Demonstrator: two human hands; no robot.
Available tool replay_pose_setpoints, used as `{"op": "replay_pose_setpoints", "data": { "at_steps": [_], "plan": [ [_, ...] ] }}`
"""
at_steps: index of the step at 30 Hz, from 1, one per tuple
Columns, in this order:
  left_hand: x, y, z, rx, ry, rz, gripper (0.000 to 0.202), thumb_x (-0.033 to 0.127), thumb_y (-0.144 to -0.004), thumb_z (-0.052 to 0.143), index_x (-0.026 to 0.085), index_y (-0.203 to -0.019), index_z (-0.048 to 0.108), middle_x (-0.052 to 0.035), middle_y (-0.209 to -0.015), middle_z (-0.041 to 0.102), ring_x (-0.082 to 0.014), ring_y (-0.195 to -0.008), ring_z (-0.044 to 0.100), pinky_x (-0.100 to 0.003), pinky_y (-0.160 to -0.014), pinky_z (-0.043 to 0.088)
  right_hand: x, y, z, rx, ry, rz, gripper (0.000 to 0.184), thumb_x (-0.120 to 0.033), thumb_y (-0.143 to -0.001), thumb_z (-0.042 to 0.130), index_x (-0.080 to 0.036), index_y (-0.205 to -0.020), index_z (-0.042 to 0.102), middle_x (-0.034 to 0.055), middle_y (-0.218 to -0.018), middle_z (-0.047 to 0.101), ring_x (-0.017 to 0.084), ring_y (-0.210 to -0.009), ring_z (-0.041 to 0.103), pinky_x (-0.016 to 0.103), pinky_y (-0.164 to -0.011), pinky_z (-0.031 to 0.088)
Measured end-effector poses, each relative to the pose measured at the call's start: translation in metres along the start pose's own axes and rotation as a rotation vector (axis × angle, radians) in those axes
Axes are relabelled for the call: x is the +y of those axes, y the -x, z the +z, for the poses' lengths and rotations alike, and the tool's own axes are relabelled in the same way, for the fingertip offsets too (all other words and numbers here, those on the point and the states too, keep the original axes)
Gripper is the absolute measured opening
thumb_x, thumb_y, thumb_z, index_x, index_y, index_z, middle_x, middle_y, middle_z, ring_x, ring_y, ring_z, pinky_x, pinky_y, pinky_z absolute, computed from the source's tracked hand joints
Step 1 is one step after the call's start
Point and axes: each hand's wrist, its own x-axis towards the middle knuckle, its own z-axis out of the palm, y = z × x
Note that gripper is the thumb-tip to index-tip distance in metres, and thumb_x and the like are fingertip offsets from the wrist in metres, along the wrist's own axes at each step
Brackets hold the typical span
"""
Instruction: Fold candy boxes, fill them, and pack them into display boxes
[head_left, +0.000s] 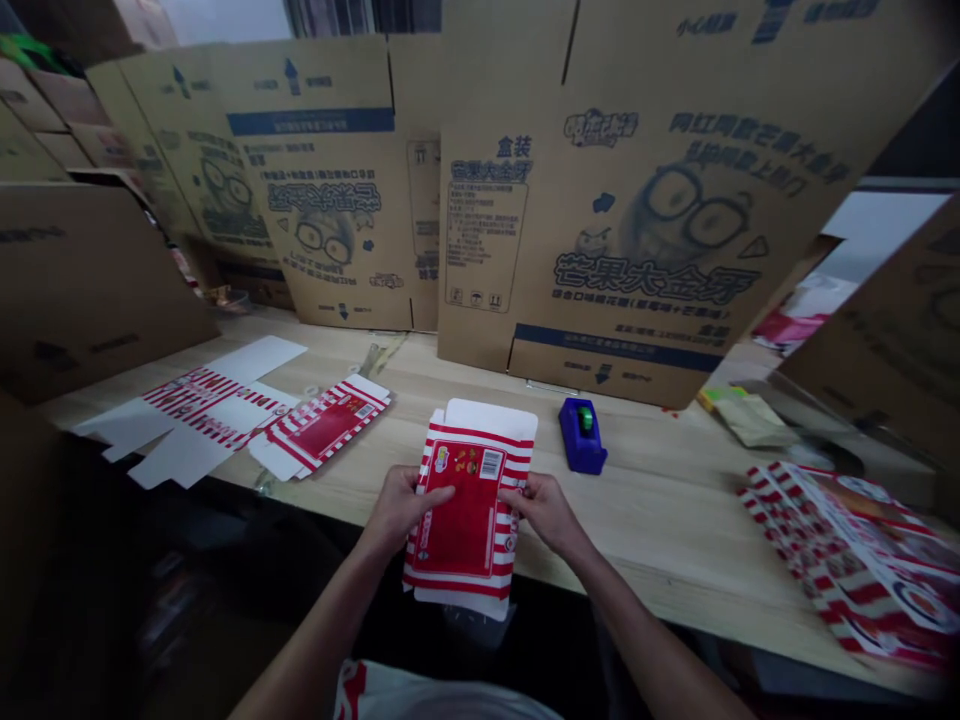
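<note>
At the edge of the wooden workbench (660, 530), the left hand (401, 510) and right hand (547, 515) clamp opposite sides of a red-striped carton (461, 520), its end flaps (491, 418) standing unfolded, seemingly needing folding in.

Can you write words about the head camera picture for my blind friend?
The left hand and right hand hold a red-and-white striped cardboard box at the edge of a light wooden table. A blue dispenser sits nearby, before tall brown cardboard sheets.
</note>
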Motion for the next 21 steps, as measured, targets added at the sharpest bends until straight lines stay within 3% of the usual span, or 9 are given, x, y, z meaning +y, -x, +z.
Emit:
{"op": "replay_pose_setpoints", "data": {
  "at_steps": [3, 7, 10, 14, 17, 19, 21],
  "plan": [
    [-0.001, 0.002, 0.005, -0.021, 0.019, 0.077, 0.035, 0.045, -0.065, 0.079, 0.013, -0.079, 0.072, -0.0043, -0.073, 0.074, -0.0224, -0.066, 0.068, -0.031, -0.062, 0.054, -0.005, 0.004, -0.01, 0.071, -0.006, -0.01, 0.031, -0.043, -0.063, 0.079, -0.015, -0.065, 0.067, 0.0007, -0.06, 0.068, 0.013, -0.05, 0.056, 0.023, -0.048, 0.044],
    [-0.012, 0.01, 0.004, -0.19, 0.017, 0.039, 0.036, 0.047, -0.068, 0.077, 0.013, -0.077, 0.072, -0.0026, -0.067, 0.071, -0.0204, -0.063, 0.067, -0.028, -0.061, 0.051, -0.017, 0.005, -0.021, 0.186, -0.065, -0.05, 0.033, -0.043, -0.058, 0.082, -0.016, -0.072, 0.07, 0.0018, -0.065, 0.07, 0.014, -0.053, 0.059, 0.025, -0.05, 0.046],
    [-0.023, 0.019, 0.004, -0.171, 0.074, 0.013, 0.038, 0.051, -0.069, 0.076, 0.013, -0.075, 0.072, -0.0018, -0.062, 0.069, -0.0196, -0.056, 0.064, -0.029, -0.058, 0.05, -0.021, 0.005, -0.026, 0.211, -0.054, -0.047, 0.034, -0.042, -0.057, 0.084, -0.016, -0.073, 0.071, 0.0024, -0.068, 0.071, 0.016, -0.055, 0.061, 0.026, -0.053, 0.048],
    [-0.02, 0.025, 0.006, -0.273, 0.062, 0.062, 0.039, 0.048, -0.076, 0.071, 0.014, -0.094, 0.072, -0.0052, -0.083, 0.074, -0.0211, -0.073, 0.068, -0.029, -0.068, 0.052, -0.011, 0.017, -0.028, 0.196, -0.049, 0.019, 0.035, -0.043, -0.058, 0.083, -0.015, -0.073, 0.069, 0.0018, -0.065, 0.07, 0.015, -0.053, 0.06, 0.025, -0.051, 0.047],
    [-0.017, 0.023, 0.012, -0.194, 0.161, 0.167, 0.042, 0.042, -0.081, 0.067, 0.015, -0.112, 0.066, -0.0074, -0.098, 0.073, -0.0208, -0.086, 0.068, -0.029, -0.078, 0.053, 0.002, 0.039, -0.025, 0.059, -0.006, 0.106, 0.034, -0.043, -0.06, 0.082, -0.014, -0.07, 0.067, 0.0019, -0.065, 0.069, 0.014, -0.054, 0.059, 0.025, -0.052, 0.047],
    [-0.025, 0.019, 0.017, -0.099, 0.251, 0.174, 0.043, 0.039, -0.078, 0.071, 0.013, -0.111, 0.066, -0.0078, -0.091, 0.074, -0.0208, -0.078, 0.069, -0.03, -0.073, 0.054, 0.013, 0.055, -0.021, -0.07, -0.016, 0.181, 0.033, -0.043, -0.064, 0.08, -0.013, -0.073, 0.067, 0.0029, -0.069, 0.07, 0.015, -0.059, 0.062, 0.026, -0.057, 0.049],
    [-0.039, 0.017, 0.023, -0.019, 0.282, 0.162, 0.04, 0.037, -0.073, 0.074, 0.011, -0.103, 0.069, -0.0072, -0.08, 0.074, -0.0197, -0.066, 0.068, -0.029, -0.065, 0.054, 0.022, 0.066, -0.017, -0.11, -0.057, 0.216, 0.035, -0.042, -0.067, 0.079, -0.015, -0.084, 0.065, 0.0031, -0.076, 0.071, 0.017, -0.067, 0.065, 0.029, -0.063, 0.052]
  ]
}}
